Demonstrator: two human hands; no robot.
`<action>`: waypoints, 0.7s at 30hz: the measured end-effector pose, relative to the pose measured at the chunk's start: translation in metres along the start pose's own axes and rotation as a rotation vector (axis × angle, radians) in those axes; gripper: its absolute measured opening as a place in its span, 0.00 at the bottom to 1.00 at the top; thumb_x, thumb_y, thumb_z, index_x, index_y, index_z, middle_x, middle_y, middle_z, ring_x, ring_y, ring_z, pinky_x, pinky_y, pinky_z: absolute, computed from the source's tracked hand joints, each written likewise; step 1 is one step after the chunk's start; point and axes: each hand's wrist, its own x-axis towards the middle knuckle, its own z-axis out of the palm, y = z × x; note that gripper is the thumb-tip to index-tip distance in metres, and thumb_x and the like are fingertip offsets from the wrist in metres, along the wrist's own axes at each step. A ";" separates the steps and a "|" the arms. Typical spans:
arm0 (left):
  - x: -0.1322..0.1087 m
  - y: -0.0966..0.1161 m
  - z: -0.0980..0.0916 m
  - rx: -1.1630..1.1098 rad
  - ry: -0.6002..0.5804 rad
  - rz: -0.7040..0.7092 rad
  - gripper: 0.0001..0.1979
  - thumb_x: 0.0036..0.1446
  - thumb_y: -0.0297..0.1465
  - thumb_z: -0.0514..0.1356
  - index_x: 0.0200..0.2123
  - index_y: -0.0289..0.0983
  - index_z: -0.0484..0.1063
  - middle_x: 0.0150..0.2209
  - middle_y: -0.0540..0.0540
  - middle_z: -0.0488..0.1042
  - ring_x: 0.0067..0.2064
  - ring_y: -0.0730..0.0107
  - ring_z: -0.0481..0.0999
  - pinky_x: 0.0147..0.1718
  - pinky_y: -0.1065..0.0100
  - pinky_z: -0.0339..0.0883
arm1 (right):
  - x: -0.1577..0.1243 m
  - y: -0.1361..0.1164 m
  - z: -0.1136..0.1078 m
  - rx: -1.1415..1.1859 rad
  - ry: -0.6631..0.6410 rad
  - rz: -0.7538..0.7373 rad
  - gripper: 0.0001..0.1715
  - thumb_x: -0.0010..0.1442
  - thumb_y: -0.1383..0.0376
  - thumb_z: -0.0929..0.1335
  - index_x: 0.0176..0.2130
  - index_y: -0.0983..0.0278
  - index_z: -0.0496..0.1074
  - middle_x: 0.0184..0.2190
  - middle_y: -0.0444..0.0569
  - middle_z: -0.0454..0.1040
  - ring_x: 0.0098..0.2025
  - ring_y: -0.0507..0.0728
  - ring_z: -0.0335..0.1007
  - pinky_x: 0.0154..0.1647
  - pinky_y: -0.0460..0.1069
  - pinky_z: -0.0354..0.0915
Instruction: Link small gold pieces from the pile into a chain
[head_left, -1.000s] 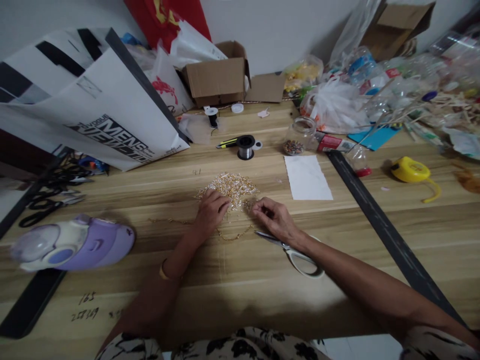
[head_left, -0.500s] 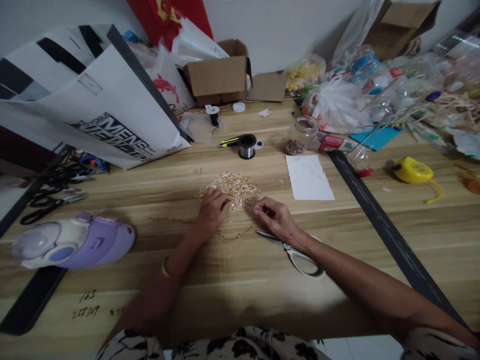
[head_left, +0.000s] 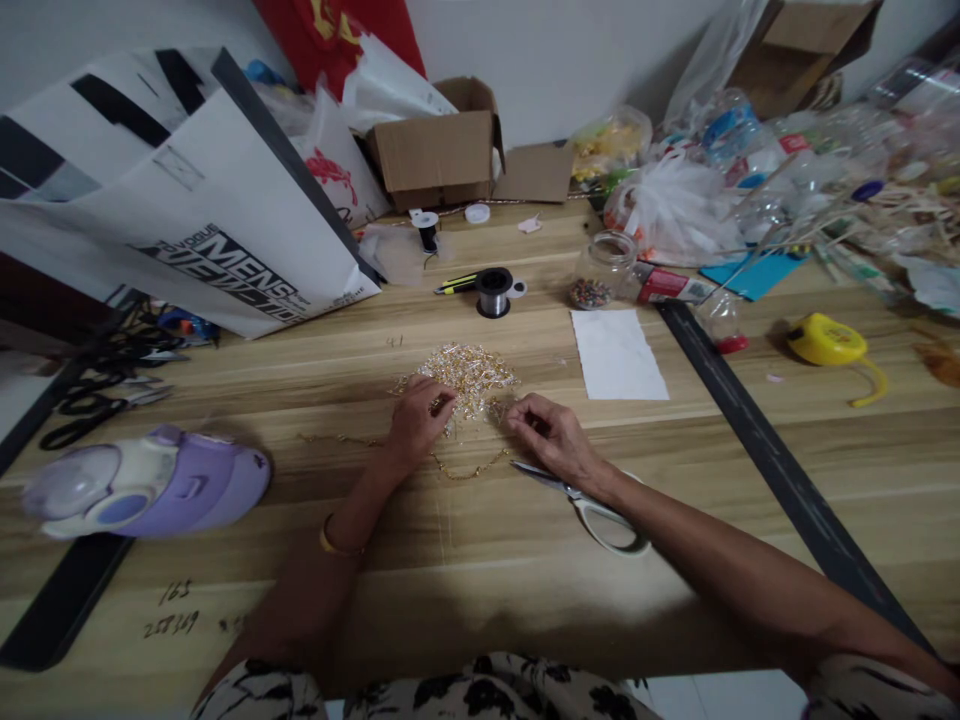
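Note:
A heap of small gold and clear beads [head_left: 469,372] lies on the wooden table. At the heap's left front edge my left hand [head_left: 420,415] has thumb and forefinger pinched together; whatever they hold is too small to make out. My right hand [head_left: 551,435] is at the heap's right side, its fingertips also pinched, and what is in them cannot be seen clearly. A thin gold beaded chain [head_left: 472,474] curves over the table just in front of both hands. White-handled scissors [head_left: 611,525] lie partly beneath my right wrist, blades pointing left.
Behind the beads stand a wire spool [head_left: 493,293] and a jar of beads [head_left: 604,270]. White paper [head_left: 619,355] lies to the right, before a dark strip [head_left: 780,460] and a yellow tape measure [head_left: 825,340]. A purple bottle [head_left: 150,482] and black scissors [head_left: 90,405] are at left.
My left hand has shifted slightly left, away from my right hand, still pinched. My right hand stays where it was.

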 end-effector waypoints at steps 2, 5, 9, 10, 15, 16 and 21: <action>0.000 0.000 0.000 0.004 -0.004 -0.005 0.03 0.53 0.25 0.58 0.28 0.37 0.70 0.28 0.49 0.74 0.34 0.68 0.69 0.38 0.65 0.63 | 0.000 0.001 0.000 -0.001 0.000 0.003 0.06 0.58 0.66 0.64 0.31 0.66 0.69 0.26 0.45 0.68 0.27 0.50 0.62 0.27 0.45 0.58; 0.000 -0.002 0.001 0.005 -0.023 -0.001 0.03 0.52 0.24 0.59 0.29 0.37 0.70 0.29 0.49 0.75 0.35 0.67 0.69 0.38 0.65 0.63 | 0.000 0.002 0.001 0.001 -0.002 0.009 0.06 0.58 0.66 0.64 0.31 0.66 0.69 0.26 0.45 0.68 0.27 0.51 0.63 0.27 0.45 0.58; 0.000 -0.002 0.005 -0.021 -0.039 0.035 0.04 0.54 0.24 0.57 0.32 0.37 0.72 0.32 0.48 0.75 0.37 0.67 0.69 0.42 0.63 0.62 | 0.000 0.001 0.001 -0.002 0.002 0.016 0.06 0.57 0.65 0.64 0.31 0.66 0.69 0.27 0.46 0.69 0.28 0.51 0.63 0.28 0.45 0.59; 0.000 -0.001 0.005 -0.028 -0.043 0.047 0.05 0.55 0.24 0.57 0.33 0.37 0.72 0.33 0.48 0.75 0.38 0.67 0.69 0.43 0.62 0.61 | 0.000 0.000 0.001 -0.002 0.003 0.017 0.06 0.57 0.65 0.64 0.31 0.66 0.69 0.26 0.46 0.69 0.28 0.51 0.63 0.28 0.45 0.59; -0.001 0.009 0.005 0.000 -0.073 0.087 0.05 0.57 0.28 0.57 0.33 0.37 0.73 0.36 0.46 0.72 0.44 0.64 0.65 0.46 0.60 0.61 | 0.000 -0.001 0.001 0.007 0.000 0.019 0.06 0.57 0.65 0.64 0.31 0.65 0.68 0.26 0.46 0.69 0.28 0.51 0.63 0.28 0.45 0.59; -0.001 0.011 0.005 0.013 -0.087 0.090 0.05 0.57 0.28 0.57 0.33 0.37 0.73 0.36 0.45 0.72 0.44 0.64 0.64 0.46 0.60 0.61 | 0.000 -0.001 0.001 0.008 -0.002 0.018 0.06 0.57 0.65 0.64 0.31 0.65 0.68 0.26 0.46 0.69 0.28 0.51 0.63 0.28 0.45 0.59; -0.001 0.016 0.003 0.038 -0.146 0.081 0.06 0.57 0.28 0.56 0.33 0.37 0.73 0.35 0.45 0.70 0.43 0.64 0.63 0.46 0.60 0.61 | 0.000 -0.001 0.000 -0.002 0.000 0.023 0.06 0.58 0.65 0.64 0.31 0.65 0.69 0.27 0.46 0.69 0.29 0.51 0.64 0.29 0.45 0.59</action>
